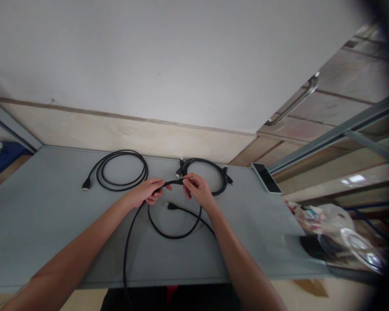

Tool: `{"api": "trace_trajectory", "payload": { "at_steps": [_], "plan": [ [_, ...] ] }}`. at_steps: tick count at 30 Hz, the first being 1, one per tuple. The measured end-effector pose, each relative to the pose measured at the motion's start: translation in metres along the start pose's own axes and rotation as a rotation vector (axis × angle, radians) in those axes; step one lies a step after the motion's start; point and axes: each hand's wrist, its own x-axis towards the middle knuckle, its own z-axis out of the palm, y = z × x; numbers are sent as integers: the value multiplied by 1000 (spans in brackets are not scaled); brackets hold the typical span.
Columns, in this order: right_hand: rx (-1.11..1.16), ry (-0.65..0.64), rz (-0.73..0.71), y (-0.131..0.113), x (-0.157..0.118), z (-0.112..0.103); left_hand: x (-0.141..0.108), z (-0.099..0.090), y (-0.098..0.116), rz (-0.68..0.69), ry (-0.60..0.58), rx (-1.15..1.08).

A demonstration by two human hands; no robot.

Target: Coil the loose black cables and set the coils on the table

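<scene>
A black cable runs between my two hands above the grey table. My left hand is closed around it, thumb along the top. At its plug end, my right hand pinches the connector between thumb and fingers. Below the hands the cable curves in a loose loop, and one length hangs over the front edge. A black plug with a metal tip lies on the table under the hands. To the left rests a coiled black cable with its plug pointing toward me.
Behind my right hand lies a thicker bundle of black cables with several plugs. A phone lies at the table's back right corner. A metal frame borders the right side, with plastic bags beyond. A wall stands behind.
</scene>
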Motion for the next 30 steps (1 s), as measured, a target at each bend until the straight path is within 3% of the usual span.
{"api": "trace_trajectory", "payload": {
  "at_steps": [5,10,15,22,26,30],
  "plan": [
    [-112,-105,-16,3,-3,13,0,5,-3,-35,17,106],
    [-257,-207,-45,2,-7,22,-2,13,-5,-77,-69,194],
    [-378,-257,-56,-5,-6,16,-2,14,-5,-39,-60,231],
    [-118,-42,35,1,2,-24,-8,-2,11,19,-27,104],
    [-29,-56,75,1,2,-25,-9,-13,14,41,-21,121],
    [36,-183,195,-4,0,-12,-7,-25,11,44,-16,181]
  ]
}}
